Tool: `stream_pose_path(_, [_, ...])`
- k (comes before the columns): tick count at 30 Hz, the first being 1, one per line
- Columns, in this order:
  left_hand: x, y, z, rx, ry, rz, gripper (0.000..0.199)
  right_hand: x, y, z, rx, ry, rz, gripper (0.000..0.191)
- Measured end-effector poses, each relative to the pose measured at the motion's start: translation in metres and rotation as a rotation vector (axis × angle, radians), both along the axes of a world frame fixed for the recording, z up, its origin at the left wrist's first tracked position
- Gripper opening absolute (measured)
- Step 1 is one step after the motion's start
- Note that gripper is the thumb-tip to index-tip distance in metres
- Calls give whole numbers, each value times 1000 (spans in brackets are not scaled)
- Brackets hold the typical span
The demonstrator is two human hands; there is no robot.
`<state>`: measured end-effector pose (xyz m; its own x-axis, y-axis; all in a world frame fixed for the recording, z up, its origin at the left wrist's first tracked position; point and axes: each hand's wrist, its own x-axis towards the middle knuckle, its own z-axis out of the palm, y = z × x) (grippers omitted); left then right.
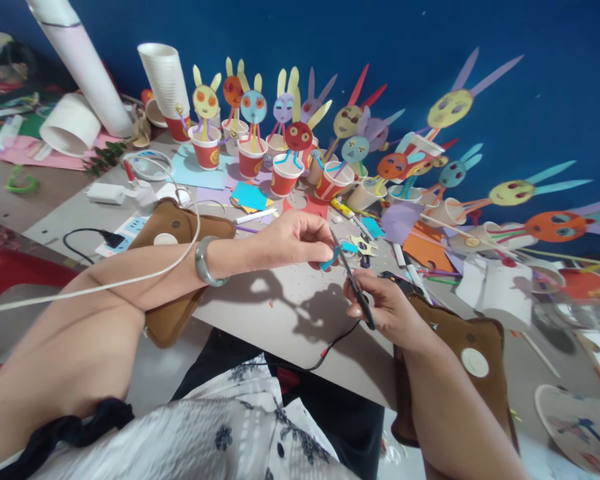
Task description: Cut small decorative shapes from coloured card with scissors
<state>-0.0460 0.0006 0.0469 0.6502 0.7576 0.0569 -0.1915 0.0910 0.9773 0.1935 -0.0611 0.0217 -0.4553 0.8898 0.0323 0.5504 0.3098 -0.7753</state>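
My left hand (307,240), with a bangle at the wrist, pinches a small piece of blue paper (330,260) above the table. My right hand (383,303) is closed round the handles of dark scissors (364,305). Their blades point up and away, right beside the blue piece at my left fingertips. Whether the blades touch the paper is hard to tell. Just beyond the hands, paper scraps (367,245) lie on the table (260,320).
Red-and-white cups (287,175) with paper rabbit figures line the blue wall. Brown pouches (453,347) lie under both forearms. A white cable (130,283) crosses my left arm. Stacked cups (165,80), coloured paper (200,167) and a power strip (130,230) are at the left.
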Motion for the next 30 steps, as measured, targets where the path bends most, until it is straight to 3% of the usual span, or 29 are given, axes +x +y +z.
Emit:
stream_pose_path(8, [-1,1,1,14,39,-27,6,6,1,-1,-19,-19,35,58])
stream_pose_path(30, [-6,2,2,96,96,-120,4,11,4,0,133,-68,102,59])
